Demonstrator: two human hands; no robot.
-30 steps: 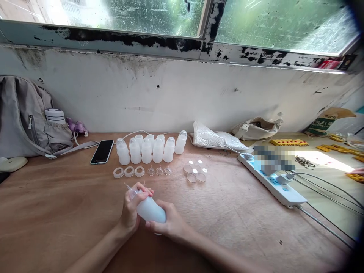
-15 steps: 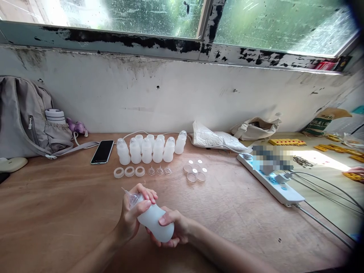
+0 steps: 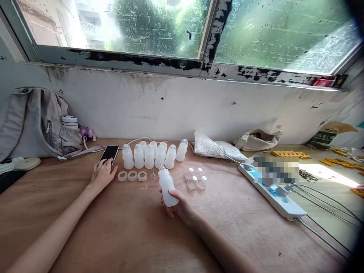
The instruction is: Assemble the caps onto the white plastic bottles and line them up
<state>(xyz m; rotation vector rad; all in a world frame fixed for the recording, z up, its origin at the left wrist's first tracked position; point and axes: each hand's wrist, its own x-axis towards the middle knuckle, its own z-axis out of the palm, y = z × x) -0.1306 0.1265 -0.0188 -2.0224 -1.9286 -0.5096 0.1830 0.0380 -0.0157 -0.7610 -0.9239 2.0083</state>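
Note:
My right hand (image 3: 178, 203) is wrapped round the lower part of a frosted white baby bottle (image 3: 167, 185), tilted slightly to the left above the table. A clear teat (image 3: 162, 167) points up from the bottle's top. On the left, my left hand (image 3: 104, 173) rests with its fingers spread, their tips on the near part of a dark-screened phone (image 3: 110, 152). Several frosted bottles (image 3: 149, 157) stand in rows behind the held one. In front of them lie three white rings (image 3: 132, 179) and a clear teat (image 3: 152, 176); the held bottle partly hides the other teats.
Clear round caps (image 3: 192, 185) and small white discs lie right of the bottle. A white power strip (image 3: 280, 204) with cables runs along the right. Behind are a white plastic package (image 3: 218, 149) and a beige bag (image 3: 257, 140). A grey backpack (image 3: 36, 125) stands at the left.
My left hand has let go of the bottle and moved left to the phone. My right hand has brought the bottle forward and turned it more upright. The view has tilted up.

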